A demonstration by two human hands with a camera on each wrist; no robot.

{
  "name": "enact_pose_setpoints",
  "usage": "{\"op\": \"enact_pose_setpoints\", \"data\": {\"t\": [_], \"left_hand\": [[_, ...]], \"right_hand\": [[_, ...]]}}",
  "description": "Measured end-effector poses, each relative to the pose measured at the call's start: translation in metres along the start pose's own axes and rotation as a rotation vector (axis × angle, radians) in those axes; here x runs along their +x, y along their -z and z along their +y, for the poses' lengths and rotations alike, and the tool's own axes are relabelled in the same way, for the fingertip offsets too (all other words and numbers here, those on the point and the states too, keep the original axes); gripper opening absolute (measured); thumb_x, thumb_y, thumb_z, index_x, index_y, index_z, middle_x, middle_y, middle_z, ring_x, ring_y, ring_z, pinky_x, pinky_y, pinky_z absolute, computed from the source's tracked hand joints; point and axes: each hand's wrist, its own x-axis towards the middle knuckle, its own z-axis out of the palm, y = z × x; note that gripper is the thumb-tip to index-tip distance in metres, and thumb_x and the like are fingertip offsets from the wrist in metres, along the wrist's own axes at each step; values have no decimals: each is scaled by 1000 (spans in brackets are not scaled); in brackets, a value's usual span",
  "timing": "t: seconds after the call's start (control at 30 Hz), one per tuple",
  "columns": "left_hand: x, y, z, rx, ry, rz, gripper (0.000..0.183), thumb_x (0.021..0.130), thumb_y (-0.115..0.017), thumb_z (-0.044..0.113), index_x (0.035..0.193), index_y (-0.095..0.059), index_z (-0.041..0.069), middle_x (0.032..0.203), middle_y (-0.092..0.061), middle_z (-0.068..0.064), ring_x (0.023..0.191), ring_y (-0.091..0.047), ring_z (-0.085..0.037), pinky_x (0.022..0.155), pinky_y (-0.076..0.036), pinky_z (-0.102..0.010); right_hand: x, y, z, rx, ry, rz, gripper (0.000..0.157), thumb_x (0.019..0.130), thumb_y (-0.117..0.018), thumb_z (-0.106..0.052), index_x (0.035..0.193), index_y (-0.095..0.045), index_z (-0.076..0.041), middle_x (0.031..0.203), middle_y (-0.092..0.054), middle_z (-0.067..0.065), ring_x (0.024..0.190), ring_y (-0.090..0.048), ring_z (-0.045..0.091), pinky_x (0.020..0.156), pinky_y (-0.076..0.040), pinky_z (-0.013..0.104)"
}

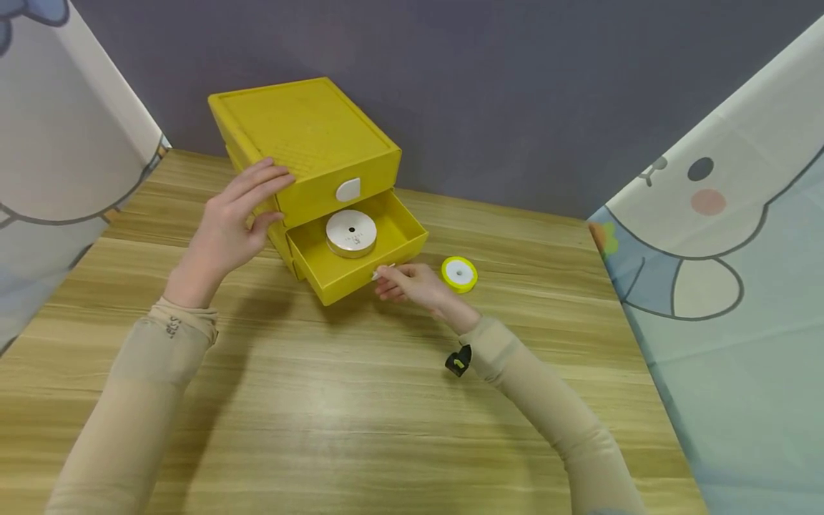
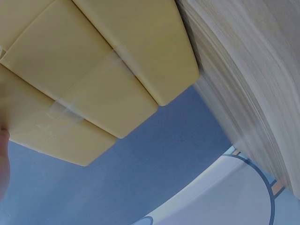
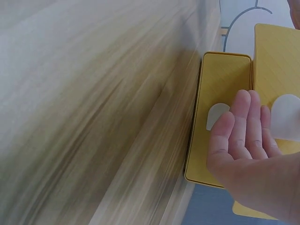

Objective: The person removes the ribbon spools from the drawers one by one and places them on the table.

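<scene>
A yellow drawer unit stands on the wooden table, its middle drawer pulled out. Inside that drawer lies a white-faced ribbon spool. My left hand rests on the unit's upper front left corner, fingers fairly straight over the top and thumb lower down. Only a bit of that hand shows at the edge of the left wrist view. My right hand pinches the white handle of the open drawer. In the right wrist view its fingers lie in front of the drawer fronts.
Right of the drawer, a yellow ribbon roll with a white centre lies on the table. A dark grey wall rises behind. Printed cloths hang at the left and right. The bottom drawer is closed.
</scene>
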Motion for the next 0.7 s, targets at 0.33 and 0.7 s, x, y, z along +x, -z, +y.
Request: {"op": "enact_pose_setpoints", "data": {"t": [0.33,0.7], "left_hand": [[2,2,3,10,-3,-8,50,74,-64,-22,121,-64,-2,125,-62,-21,130,-50,-34,118,-38,-29],[3,4,4,43,9,-44,53,74,-63,-23,123,-62,-3,126,-61,-22,131,-49,-32,119,-36,-27]], "right_hand": [[-4,-2,2,14,-6,4,43,96,-53,-42,110,-68,-4,104,-73,12,88,-70,17,96,-56,42],[-11,-3,0,25,-7,12,44,96,-54,-41,112,-67,-2,104,-72,12,97,-69,26,94,-57,42]]}}
